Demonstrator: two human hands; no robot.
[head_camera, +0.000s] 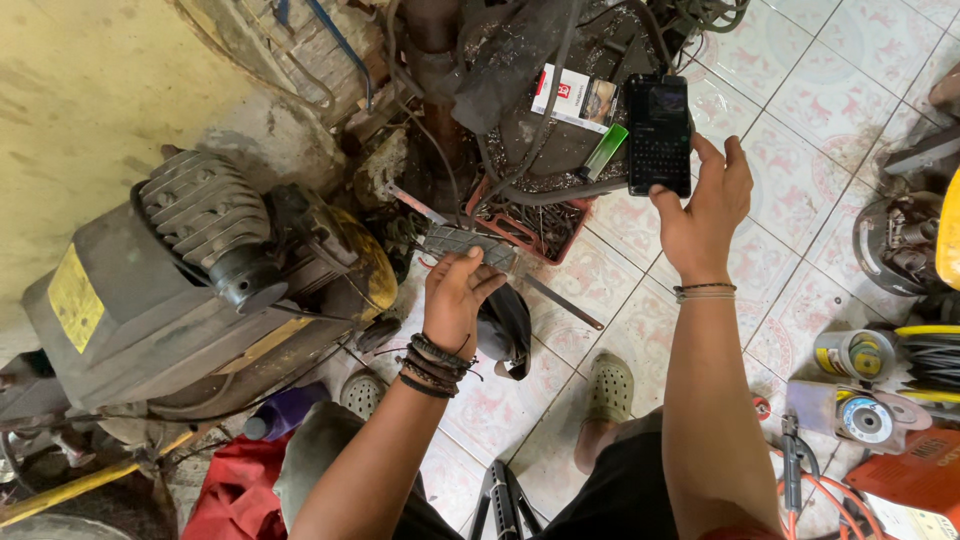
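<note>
Metal file (470, 243) up in the left hand (455, 300), a flat grey bar with a cross-hatched face, pinched at its middle between thumb and curled fingers, hand closed firmly round it. It sits out over the tiled floor (800, 170), just in front of the red tray (545, 225) of rusty nails and bits. Right hand (705, 215) has a black phone (659, 135) raised, fingers wrapped behind it, thumb side along the lower edge, screen lit and facing up.

Risks, as I judge them: both hands are full and the eyes go to the screen, so the bar could slip from that mid-point pinch and land on the foot in the green clog (608, 385) right below. The phone is held only by its lower half, and a loose hold above hard tile and scrap looks chancy. Cables and an orange tool (915, 475) crowd the right side, easy to snag.

Hard to read: the far end of the bar vanishes into dark clutter by the compressor (200, 290), so its full shape is unclear. What lies under the black hoses (520, 90) is lost in shadow, and the screen is too small to make out
</note>
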